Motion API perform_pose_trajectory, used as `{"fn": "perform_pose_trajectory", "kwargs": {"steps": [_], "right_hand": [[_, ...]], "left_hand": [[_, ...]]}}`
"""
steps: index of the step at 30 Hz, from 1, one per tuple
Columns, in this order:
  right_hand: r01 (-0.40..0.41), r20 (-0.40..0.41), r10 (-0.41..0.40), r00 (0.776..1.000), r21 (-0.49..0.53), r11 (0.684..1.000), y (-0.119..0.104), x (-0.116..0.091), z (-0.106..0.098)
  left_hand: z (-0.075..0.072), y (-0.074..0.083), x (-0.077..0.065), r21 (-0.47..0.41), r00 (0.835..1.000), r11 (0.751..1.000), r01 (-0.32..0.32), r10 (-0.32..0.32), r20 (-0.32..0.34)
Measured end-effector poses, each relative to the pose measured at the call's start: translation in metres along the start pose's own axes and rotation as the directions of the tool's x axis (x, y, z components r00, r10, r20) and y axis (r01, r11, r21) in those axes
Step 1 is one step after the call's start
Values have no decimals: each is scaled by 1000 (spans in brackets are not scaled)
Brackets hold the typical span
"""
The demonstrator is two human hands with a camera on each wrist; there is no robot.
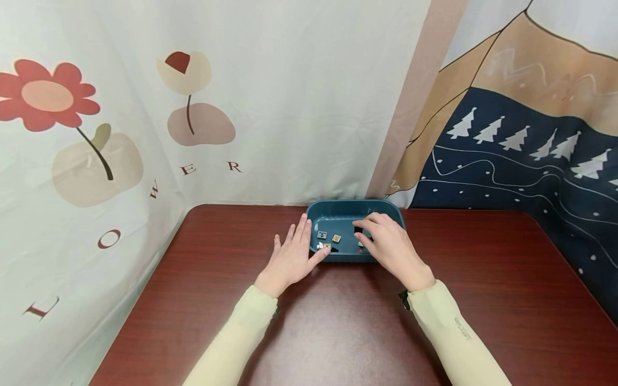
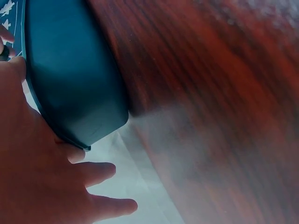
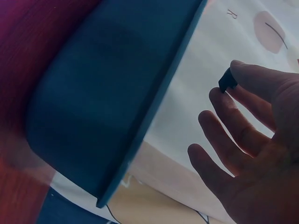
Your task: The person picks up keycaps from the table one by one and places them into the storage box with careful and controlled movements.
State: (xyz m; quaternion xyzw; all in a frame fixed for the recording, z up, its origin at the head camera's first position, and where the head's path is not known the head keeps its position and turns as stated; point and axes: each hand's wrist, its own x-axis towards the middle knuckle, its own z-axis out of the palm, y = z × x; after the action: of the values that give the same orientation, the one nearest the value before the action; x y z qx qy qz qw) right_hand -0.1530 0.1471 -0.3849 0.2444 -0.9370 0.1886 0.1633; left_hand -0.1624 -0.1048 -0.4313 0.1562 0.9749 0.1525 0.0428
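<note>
A blue-green plastic tray [image 1: 354,258] stands at the table's far edge, with several small square pieces in it. My left hand [image 1: 291,261] rests on the tray's left end, fingers straight and spread, thumb over the front rim. In the left wrist view, that hand [image 2: 42,172] lies along the rim of the tray [image 2: 74,74]. Above the tray's right part, my right hand [image 1: 393,247] pinches a small black block [image 3: 227,80] between thumb and fingertips; its other fingers are loosely bent. A grey-blue square piece [image 1: 322,235] and a tan square piece [image 1: 336,238] lie towards the tray's left.
The reddish-brown wooden table [image 1: 328,332] spreads out in front and to both sides. A white printed curtain [image 1: 289,107] hangs just behind the tray, with a dark blue, tree-patterned part [image 1: 512,166] at the right.
</note>
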Motion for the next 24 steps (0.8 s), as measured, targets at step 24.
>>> {"fn": "perform_pose_trajectory", "kwargs": {"steps": [24], "right_hand": [[-106,222,116,968,-55,993,17,22,32]], "left_hand": [[-1,2,2,-13,1000,1000,-8,8,-3]]}}
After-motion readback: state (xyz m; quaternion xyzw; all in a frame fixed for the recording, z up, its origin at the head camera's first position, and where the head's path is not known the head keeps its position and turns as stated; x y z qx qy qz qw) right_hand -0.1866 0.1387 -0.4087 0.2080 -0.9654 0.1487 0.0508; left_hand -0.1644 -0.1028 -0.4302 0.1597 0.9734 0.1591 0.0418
